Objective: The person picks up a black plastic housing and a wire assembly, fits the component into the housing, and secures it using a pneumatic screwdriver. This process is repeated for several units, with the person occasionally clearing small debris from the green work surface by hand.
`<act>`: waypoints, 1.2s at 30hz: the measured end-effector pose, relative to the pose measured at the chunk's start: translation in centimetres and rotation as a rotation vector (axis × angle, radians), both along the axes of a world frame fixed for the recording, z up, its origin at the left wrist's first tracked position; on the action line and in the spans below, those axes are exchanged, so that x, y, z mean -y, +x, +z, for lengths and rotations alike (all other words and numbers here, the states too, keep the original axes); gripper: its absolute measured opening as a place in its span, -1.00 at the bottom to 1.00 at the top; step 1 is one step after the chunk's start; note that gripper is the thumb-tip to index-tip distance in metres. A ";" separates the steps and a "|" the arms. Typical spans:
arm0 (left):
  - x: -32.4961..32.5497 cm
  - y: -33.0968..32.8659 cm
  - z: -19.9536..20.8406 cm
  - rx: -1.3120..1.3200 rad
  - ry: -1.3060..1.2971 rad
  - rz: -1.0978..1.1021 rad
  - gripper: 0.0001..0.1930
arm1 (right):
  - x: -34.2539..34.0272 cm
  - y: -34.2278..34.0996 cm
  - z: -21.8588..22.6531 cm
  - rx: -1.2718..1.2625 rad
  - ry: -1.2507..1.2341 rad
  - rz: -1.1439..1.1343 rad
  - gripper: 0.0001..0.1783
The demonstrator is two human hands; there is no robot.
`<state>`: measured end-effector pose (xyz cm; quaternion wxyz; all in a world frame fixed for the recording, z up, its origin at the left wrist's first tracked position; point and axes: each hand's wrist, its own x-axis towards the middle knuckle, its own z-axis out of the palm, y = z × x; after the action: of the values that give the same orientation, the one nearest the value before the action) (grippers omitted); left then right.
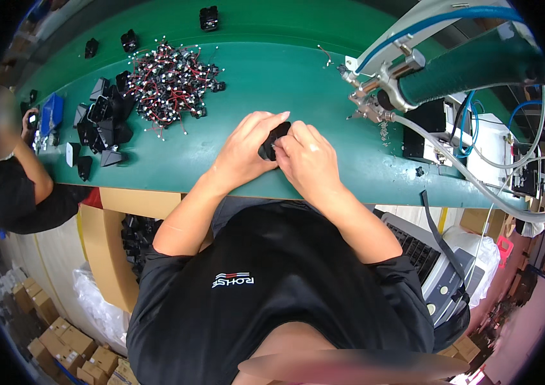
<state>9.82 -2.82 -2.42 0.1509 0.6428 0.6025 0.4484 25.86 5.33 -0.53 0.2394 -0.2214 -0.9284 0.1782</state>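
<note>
Between my two hands, above the near part of the green table, is a small black plastic housing [272,140]. My left hand [245,147] wraps round its left side, thumb and fingers closed on it. The fingers of my right hand [309,157] are bent and pinched against its right side; whether a smaller part sits in them is hidden. Beyond my left hand lies a heap of small black parts with red and black wires and white connectors [173,83]. Left of that heap is a pile of black angular housings [102,119].
A green cylindrical machine arm [471,64] with metal fittings and hoses overhangs the table's right side. Black boxy parts [209,18] stand along the back. At the left, another person [19,173] sits by a blue bin [51,114]. An open carton [109,250] stands below the table edge.
</note>
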 end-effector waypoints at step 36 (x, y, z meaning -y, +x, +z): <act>-0.8 0.1 -2.9 -0.070 0.046 0.147 -0.58 | -4.6 -1.6 11.7 -1.095 -1.088 0.572 0.40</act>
<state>9.95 -2.02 -5.35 0.0815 0.6153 0.6426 0.4491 24.29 9.89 11.15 0.4631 0.0569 -0.4845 0.7399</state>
